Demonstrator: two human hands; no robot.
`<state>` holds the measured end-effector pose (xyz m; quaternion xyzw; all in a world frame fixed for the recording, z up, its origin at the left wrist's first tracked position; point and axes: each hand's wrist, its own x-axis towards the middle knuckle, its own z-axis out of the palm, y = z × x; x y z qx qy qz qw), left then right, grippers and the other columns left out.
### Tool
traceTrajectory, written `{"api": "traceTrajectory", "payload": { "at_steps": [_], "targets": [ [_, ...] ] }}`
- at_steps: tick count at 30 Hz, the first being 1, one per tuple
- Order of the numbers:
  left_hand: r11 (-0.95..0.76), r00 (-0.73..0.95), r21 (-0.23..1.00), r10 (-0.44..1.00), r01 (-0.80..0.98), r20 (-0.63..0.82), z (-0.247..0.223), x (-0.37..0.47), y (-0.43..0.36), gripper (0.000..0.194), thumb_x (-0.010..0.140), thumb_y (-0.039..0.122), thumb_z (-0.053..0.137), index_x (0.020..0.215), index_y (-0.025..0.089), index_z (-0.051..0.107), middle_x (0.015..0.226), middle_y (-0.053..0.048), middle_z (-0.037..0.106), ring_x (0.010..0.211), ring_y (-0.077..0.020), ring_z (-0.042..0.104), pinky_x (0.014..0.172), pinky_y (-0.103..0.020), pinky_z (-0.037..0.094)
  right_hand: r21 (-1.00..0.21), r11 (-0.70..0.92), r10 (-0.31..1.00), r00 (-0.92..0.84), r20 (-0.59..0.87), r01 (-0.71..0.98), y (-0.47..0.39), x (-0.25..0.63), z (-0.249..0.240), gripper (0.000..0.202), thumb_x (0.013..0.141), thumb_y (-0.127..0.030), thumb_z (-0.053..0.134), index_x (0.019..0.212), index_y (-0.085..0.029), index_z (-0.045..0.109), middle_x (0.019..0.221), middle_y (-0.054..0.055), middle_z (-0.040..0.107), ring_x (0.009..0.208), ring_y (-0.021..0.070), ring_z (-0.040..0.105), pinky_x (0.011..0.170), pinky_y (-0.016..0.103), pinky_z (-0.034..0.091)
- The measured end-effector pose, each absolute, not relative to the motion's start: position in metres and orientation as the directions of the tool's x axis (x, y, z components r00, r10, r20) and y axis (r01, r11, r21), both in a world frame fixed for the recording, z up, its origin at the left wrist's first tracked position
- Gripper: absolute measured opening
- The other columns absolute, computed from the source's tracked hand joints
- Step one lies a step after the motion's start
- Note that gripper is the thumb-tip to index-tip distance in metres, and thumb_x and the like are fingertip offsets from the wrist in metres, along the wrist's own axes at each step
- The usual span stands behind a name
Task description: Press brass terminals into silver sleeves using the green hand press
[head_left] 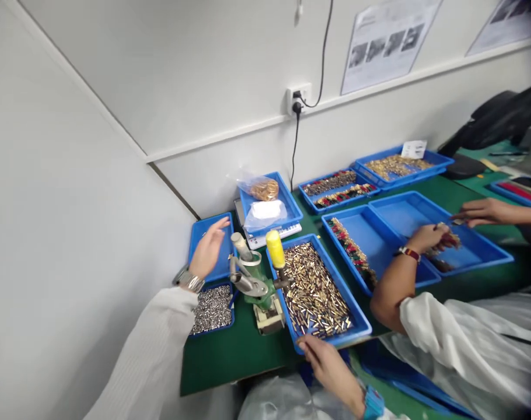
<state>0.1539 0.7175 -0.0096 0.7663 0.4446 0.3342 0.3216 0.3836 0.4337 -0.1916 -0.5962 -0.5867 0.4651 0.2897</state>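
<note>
My left hand [208, 249], with a metal-band watch at the wrist, is open above a blue tray [196, 236], its fingers stretched out. A few tiny pieces lie in that tray. My right hand [329, 367], wearing a blue watch, is closed in a pinch at the front left corner of a larger blue tray [357, 326]. What its fingertips hold is too small to make out. Many short brass-coloured tubes [315, 291] fill this larger tray. Between my hands stands a green hand press [261, 294] with a yellow-gripped lever [275, 249].
A small tray of silvery pieces [212, 309] sits below my left hand. Behind the press, a blue tray with bagged parts [265, 189] rests on a scale [287, 230]. At right, a co-worker's hands [427, 238] handle parts over a blue tray [412, 210].
</note>
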Motion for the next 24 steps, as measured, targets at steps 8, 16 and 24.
{"api": "traceTrajectory", "payload": {
  "at_steps": [8,16,24],
  "targets": [
    [0.138,-0.006,0.727,0.983,0.673,-0.181,-0.184,0.063,0.641,0.047,0.077,0.060,0.061,0.096,0.017,0.068,0.088,-0.009,0.072,0.084,-0.0285,0.068,0.075,-0.043,0.057,-0.805,-0.258,0.961,0.224,-0.159,0.534,0.456,0.444,-0.248,0.033,0.104,-0.038,0.033,0.103,-0.020,0.060,0.097,0.008,0.068,0.088,0.0210,0.064,0.082,0.033,0.048],
    [-0.324,0.273,0.232,0.935,0.917,0.224,-0.299,0.032,0.629,0.029,0.091,0.037,0.043,0.087,0.021,0.067,0.096,-0.011,0.070,0.096,-0.0291,0.064,0.088,-0.047,0.051,-0.221,0.165,0.981,-0.136,0.139,0.961,0.519,0.448,-0.308,0.044,0.092,-0.017,0.056,0.133,-0.031,0.057,0.133,0.009,0.058,0.112,0.0327,0.056,0.085,0.046,0.050],
    [-0.451,0.426,0.100,0.882,0.887,0.203,-0.309,0.012,0.649,0.035,0.096,0.041,0.042,0.091,0.023,0.071,0.092,-0.008,0.072,0.089,-0.0262,0.062,0.083,-0.041,0.049,-0.269,0.133,0.978,-0.081,0.193,0.954,0.516,0.456,-0.320,0.020,0.093,-0.013,0.050,0.087,-0.021,0.066,0.084,0.003,0.066,0.073,0.0187,0.065,0.064,0.031,0.046]
  ]
}}
